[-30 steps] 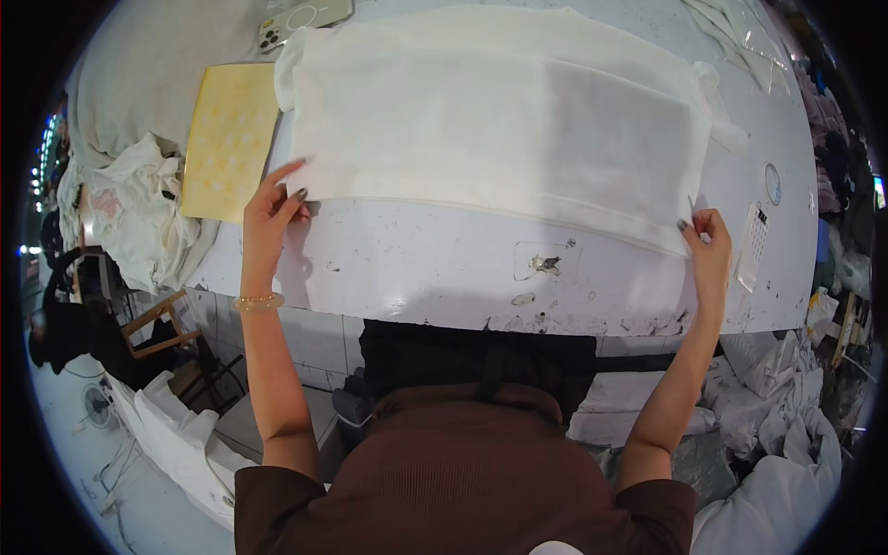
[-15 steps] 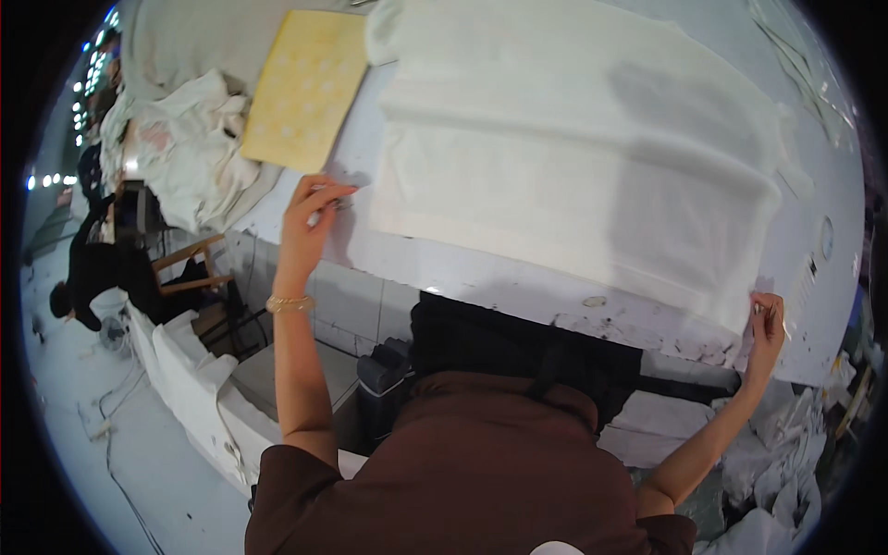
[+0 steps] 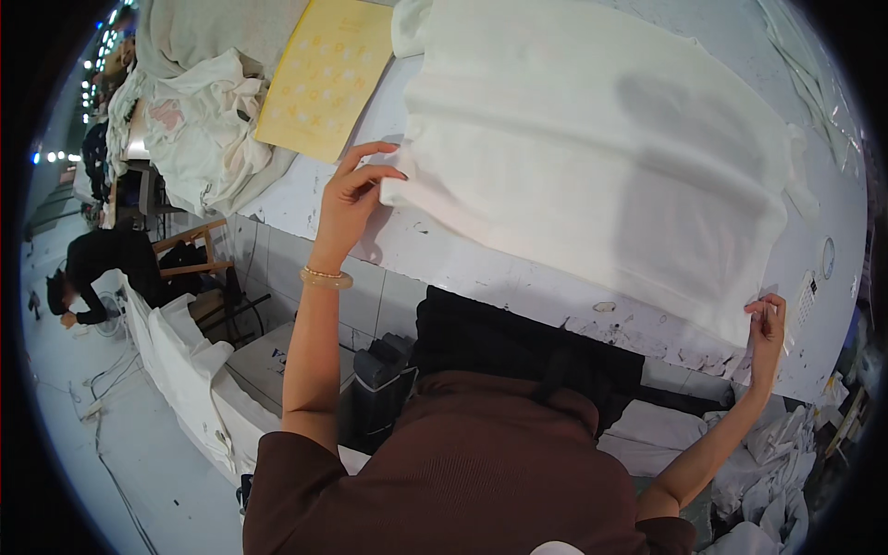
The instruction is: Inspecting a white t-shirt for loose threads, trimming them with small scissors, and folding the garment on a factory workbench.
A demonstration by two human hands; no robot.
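Observation:
A white garment (image 3: 555, 157), shaped like a T-shirt, lies spread on the pale worktable (image 3: 481, 268), its straight lower edge toward me. At its near left corner is my left hand (image 3: 351, 190), with thumb and a finger closed on the fabric and the index finger stretched out above. Small folds rise in the cloth beside those fingers. My right hand (image 3: 766, 324) pinches the near right corner; its fingertips partly hide the cloth there. A broad shadow falls over the garment's right half.
Left of the garment lies a yellow printed sheet (image 3: 324, 79), beside a crumpled pile of white cloth (image 3: 208, 129). A clear plastic wrapping (image 3: 814, 74) lies at the far right. Below left are a wooden stool (image 3: 194, 245) and a bent-over person in black (image 3: 106, 268). White cloth (image 3: 763, 462) is heaped below right.
My left hand has moved right from the bare tabletop onto the garment's near left corner, and the fabric there is now wrinkled. My right hand stays at the other corner.

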